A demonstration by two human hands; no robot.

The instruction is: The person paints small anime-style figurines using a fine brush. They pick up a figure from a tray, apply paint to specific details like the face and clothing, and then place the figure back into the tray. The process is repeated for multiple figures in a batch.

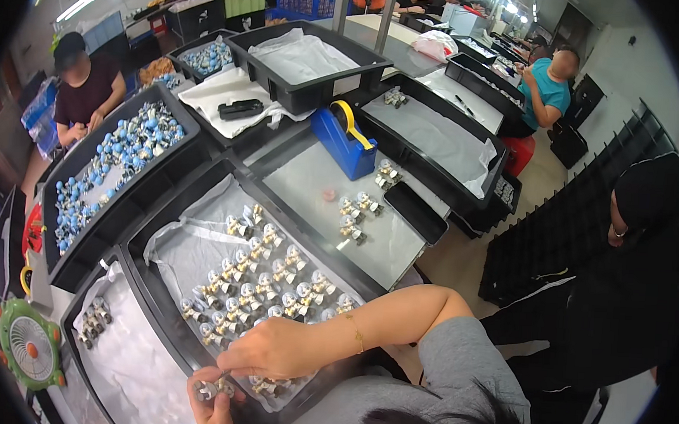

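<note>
Running across the view is a long workbench (399, 251) crowded with black trays. Biggest of these near the person is the tray (169, 221) lined with a white sheet, holding rows of small brass-and-silver fittings (261, 281). To its left sits another lined tray (124, 370) with a small cluster of fittings (93, 321) at its near-left part. Farther left, a long tray (181, 136) is filled with blue-capped parts (117, 156). Beyond, an empty-looking bin (304, 93) holds only a white sheet, and a blue tape dispenser (345, 142) stands on a grey mat (318, 180), with a few loose fittings (355, 213) just beside it. A green fan (30, 345) lies at the lower left.

Other people sit at the bench: one in a dark shirt (86, 91) at the left, one in a teal shirt (549, 93) at the far right.

The person's right hand (273, 352) reaches across the near edge of the central tray, fingers curled down and closed; what they pinch, if anything, I cannot tell. The left hand (215, 403), just below it, is clamped on one fitting (210, 389), held just off the tray's near rim between thumb and fingers.
</note>
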